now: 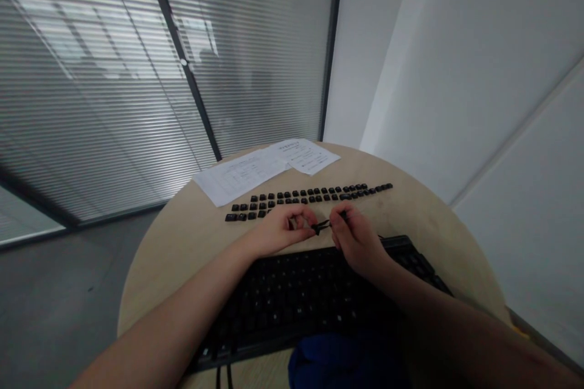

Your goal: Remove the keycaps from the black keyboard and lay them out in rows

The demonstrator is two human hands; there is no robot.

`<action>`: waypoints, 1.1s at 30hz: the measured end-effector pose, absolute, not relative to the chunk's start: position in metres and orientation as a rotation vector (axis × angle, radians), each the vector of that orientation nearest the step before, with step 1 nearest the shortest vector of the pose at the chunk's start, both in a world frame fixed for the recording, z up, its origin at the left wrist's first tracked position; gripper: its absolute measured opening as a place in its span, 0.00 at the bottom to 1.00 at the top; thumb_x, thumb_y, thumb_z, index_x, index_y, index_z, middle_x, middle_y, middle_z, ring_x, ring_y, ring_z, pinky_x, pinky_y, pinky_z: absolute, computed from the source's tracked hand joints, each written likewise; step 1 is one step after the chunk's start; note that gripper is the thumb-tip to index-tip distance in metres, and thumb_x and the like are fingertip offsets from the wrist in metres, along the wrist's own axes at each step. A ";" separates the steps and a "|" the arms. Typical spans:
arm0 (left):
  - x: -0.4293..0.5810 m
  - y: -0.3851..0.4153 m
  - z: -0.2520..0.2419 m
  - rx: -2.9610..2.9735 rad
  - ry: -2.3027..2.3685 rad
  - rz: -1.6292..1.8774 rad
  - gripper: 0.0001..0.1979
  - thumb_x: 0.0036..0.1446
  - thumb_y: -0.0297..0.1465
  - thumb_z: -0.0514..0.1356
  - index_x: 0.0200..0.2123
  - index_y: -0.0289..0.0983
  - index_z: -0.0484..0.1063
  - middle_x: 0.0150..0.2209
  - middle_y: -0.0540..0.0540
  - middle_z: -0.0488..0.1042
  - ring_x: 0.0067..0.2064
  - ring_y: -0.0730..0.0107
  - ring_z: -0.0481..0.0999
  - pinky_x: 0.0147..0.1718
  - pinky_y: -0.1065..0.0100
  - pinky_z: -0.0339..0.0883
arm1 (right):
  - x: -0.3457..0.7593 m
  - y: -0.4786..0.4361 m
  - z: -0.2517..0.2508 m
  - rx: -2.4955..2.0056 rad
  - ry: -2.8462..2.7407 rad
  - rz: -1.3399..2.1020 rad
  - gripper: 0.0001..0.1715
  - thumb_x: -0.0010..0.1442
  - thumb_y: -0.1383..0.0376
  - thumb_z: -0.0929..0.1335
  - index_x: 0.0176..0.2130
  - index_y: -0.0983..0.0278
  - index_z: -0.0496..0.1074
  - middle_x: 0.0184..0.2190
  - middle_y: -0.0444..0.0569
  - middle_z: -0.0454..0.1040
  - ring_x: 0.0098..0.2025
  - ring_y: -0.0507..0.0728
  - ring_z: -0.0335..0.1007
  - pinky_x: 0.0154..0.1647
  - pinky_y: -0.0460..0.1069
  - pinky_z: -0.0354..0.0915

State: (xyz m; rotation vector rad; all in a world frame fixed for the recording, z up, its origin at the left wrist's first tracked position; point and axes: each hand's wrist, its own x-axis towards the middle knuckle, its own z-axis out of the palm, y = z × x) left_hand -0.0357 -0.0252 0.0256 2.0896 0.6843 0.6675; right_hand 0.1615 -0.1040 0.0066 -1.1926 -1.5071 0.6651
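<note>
Over the far edge of the black keyboard [296, 298], my hands meet in front of me. My left hand [285, 228] pinches a small black keycap [316, 229] between thumb and fingertips. Closed around the dark handle of a small keycap puller [323, 224] is my right hand [356, 234]; its thin prongs reach to the keycap. Beyond my hands, loose black keycaps [295, 193] lie in long rows on the table. My left hand partly hides the nearer row, and my forearms cover parts of the keyboard.
The round wooden table [159, 261] carries overlapping printed sheets [246, 173] at its far left side. Blue cloth [337, 361] shows at the near edge, beside a black cable [223, 377]. A glass partition with blinds [255, 73] and a white wall [479, 73] stand behind.
</note>
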 end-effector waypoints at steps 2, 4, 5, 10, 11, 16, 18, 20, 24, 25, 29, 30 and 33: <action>-0.037 -0.024 0.025 2.047 0.683 0.637 0.09 0.56 0.35 0.66 0.38 0.37 0.77 0.25 0.55 0.65 0.28 0.75 0.64 0.28 0.71 0.58 | 0.162 -0.105 0.011 -1.196 -1.560 0.612 0.12 0.70 0.56 0.64 0.35 0.58 0.64 0.18 0.38 0.62 0.20 0.53 0.60 0.23 0.48 0.56; -0.039 -0.022 0.024 2.016 0.690 0.620 0.10 0.55 0.36 0.66 0.40 0.37 0.78 0.25 0.55 0.65 0.28 0.74 0.64 0.29 0.70 0.59 | 0.162 -0.106 0.017 -1.197 -1.592 0.561 0.11 0.69 0.57 0.63 0.34 0.58 0.64 0.19 0.39 0.64 0.22 0.54 0.62 0.25 0.49 0.57; -0.040 -0.020 0.024 2.003 0.697 0.632 0.11 0.55 0.36 0.66 0.41 0.37 0.78 0.26 0.54 0.66 0.29 0.74 0.65 0.30 0.70 0.60 | 0.162 -0.106 0.020 -1.202 -1.595 0.530 0.11 0.69 0.57 0.64 0.34 0.58 0.65 0.20 0.40 0.65 0.23 0.55 0.64 0.27 0.49 0.58; -0.050 -0.009 0.030 1.924 0.775 0.830 0.16 0.53 0.37 0.66 0.44 0.37 0.77 0.32 0.49 0.73 0.32 0.71 0.69 0.33 0.68 0.64 | 0.169 -0.100 0.027 -1.238 -1.487 0.420 0.10 0.68 0.57 0.65 0.35 0.59 0.67 0.24 0.43 0.72 0.27 0.56 0.69 0.31 0.50 0.60; -0.052 -0.007 0.033 1.913 0.806 0.873 0.16 0.53 0.37 0.66 0.44 0.37 0.77 0.32 0.49 0.72 0.32 0.72 0.68 0.31 0.69 0.64 | 0.170 -0.098 0.028 -1.239 -1.454 0.420 0.10 0.67 0.56 0.65 0.36 0.59 0.67 0.24 0.43 0.72 0.27 0.57 0.69 0.31 0.50 0.60; -0.059 0.004 0.053 1.910 0.910 0.935 0.16 0.54 0.39 0.63 0.44 0.38 0.75 0.30 0.52 0.68 0.26 0.75 0.65 0.26 0.71 0.61 | 0.178 -0.095 0.037 -1.176 -1.354 0.497 0.15 0.68 0.51 0.65 0.35 0.59 0.67 0.20 0.40 0.68 0.23 0.56 0.66 0.27 0.50 0.59; -0.056 0.008 0.060 1.992 0.959 0.860 0.16 0.57 0.40 0.60 0.45 0.37 0.75 0.29 0.52 0.69 0.25 0.75 0.65 0.25 0.71 0.61 | 0.182 -0.095 0.040 -1.141 -1.326 0.514 0.16 0.68 0.50 0.65 0.35 0.59 0.67 0.18 0.39 0.65 0.22 0.56 0.65 0.25 0.50 0.58; -0.048 0.012 0.064 2.140 1.032 0.757 0.16 0.61 0.38 0.57 0.47 0.36 0.76 0.29 0.51 0.71 0.26 0.73 0.67 0.26 0.70 0.62 | 0.185 -0.094 0.042 -1.121 -1.299 0.515 0.17 0.68 0.50 0.65 0.36 0.59 0.67 0.18 0.38 0.64 0.21 0.55 0.63 0.25 0.49 0.57; -0.026 0.020 0.056 2.583 1.124 0.540 0.16 0.61 0.29 0.55 0.47 0.37 0.80 0.39 0.45 0.79 0.38 0.66 0.76 0.40 0.65 0.70 | 0.193 -0.088 0.041 -1.121 -1.261 0.449 0.15 0.69 0.51 0.64 0.36 0.59 0.67 0.21 0.42 0.70 0.25 0.57 0.67 0.28 0.50 0.60; -0.020 0.022 0.052 2.689 1.136 0.477 0.16 0.61 0.28 0.55 0.47 0.37 0.81 0.41 0.44 0.80 0.40 0.64 0.77 0.43 0.64 0.70 | 0.195 -0.087 0.041 -1.118 -1.258 0.418 0.15 0.69 0.52 0.64 0.36 0.59 0.67 0.23 0.43 0.72 0.27 0.57 0.69 0.29 0.51 0.61; -0.004 0.029 0.031 2.854 1.183 0.364 0.13 0.61 0.27 0.59 0.45 0.38 0.81 0.43 0.43 0.81 0.45 0.60 0.78 0.49 0.63 0.70 | 0.201 -0.084 0.040 -1.126 -1.279 0.322 0.15 0.69 0.53 0.64 0.36 0.59 0.68 0.25 0.45 0.74 0.29 0.59 0.71 0.32 0.52 0.63; -0.002 0.030 0.026 2.857 1.198 0.361 0.12 0.60 0.27 0.59 0.45 0.38 0.81 0.42 0.43 0.82 0.45 0.59 0.79 0.49 0.62 0.69 | 0.201 -0.084 0.040 -1.136 -1.289 0.309 0.15 0.69 0.53 0.64 0.36 0.59 0.69 0.25 0.45 0.74 0.29 0.59 0.71 0.32 0.52 0.62; 0.002 0.029 0.018 2.883 1.249 0.333 0.11 0.60 0.29 0.61 0.44 0.39 0.80 0.40 0.44 0.82 0.44 0.57 0.79 0.48 0.60 0.69 | 0.201 -0.085 0.040 -1.153 -1.321 0.273 0.14 0.68 0.53 0.65 0.36 0.59 0.69 0.24 0.45 0.74 0.27 0.59 0.70 0.31 0.51 0.61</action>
